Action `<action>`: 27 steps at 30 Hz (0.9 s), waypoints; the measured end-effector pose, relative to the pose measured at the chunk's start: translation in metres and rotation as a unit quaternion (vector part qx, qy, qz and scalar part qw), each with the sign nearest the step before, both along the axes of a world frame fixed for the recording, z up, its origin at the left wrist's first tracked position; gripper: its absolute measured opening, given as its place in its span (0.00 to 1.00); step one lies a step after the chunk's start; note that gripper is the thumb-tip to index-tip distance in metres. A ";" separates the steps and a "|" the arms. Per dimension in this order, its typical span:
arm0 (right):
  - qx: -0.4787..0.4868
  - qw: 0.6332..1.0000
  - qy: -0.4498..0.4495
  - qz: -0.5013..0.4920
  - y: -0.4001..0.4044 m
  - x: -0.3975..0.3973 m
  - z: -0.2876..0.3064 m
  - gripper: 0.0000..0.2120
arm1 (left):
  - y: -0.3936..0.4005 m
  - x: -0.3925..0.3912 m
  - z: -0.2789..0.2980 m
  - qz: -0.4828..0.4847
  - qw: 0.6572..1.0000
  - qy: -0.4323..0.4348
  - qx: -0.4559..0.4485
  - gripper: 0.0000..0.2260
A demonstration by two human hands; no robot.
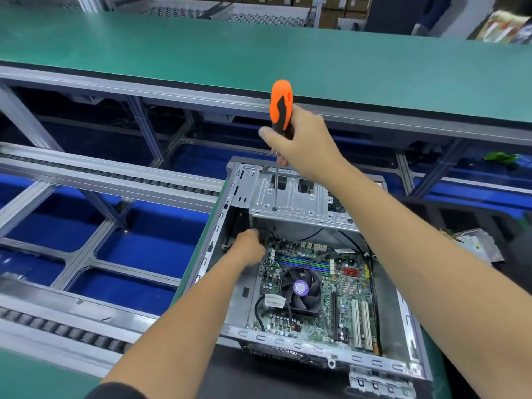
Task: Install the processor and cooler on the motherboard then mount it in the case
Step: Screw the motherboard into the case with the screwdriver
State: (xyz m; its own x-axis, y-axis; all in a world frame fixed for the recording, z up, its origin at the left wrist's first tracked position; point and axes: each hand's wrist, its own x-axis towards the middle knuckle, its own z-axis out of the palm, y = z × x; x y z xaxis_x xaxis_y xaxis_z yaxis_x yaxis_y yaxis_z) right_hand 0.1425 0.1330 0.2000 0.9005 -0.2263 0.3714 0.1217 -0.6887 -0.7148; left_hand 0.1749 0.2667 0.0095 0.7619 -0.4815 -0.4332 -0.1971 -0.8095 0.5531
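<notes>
Screwdriver (278, 131) upright, tip down

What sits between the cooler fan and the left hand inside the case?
In the head view, bare motherboard with small components and thin wires lies between the cooler fan and the left hand.

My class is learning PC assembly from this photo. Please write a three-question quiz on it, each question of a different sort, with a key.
1. True or false: the cooler already sits on the motherboard inside the case.
2. Which hand grips the orange-handled screwdriver? A) left hand B) right hand C) neither
3. Fill the gap: the screwdriver's shaft passes down through a hole in the metal drive ____ at the far end of the case.

Key: 1 true; 2 B; 3 bay. The left hand reaches in by the board's far left corner; what its fingers hold cannot be seen.
</notes>
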 end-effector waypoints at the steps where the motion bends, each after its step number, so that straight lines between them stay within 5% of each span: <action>1: -0.004 1.000 0.007 0.002 0.001 0.000 -0.004 0.13 | -0.001 0.000 -0.003 -0.004 1.000 0.003 0.003 0.11; 27: 0.035 0.998 0.059 0.006 -0.011 0.004 -0.028 0.16 | -0.023 0.004 -0.032 -0.009 0.995 -0.094 -0.019 0.12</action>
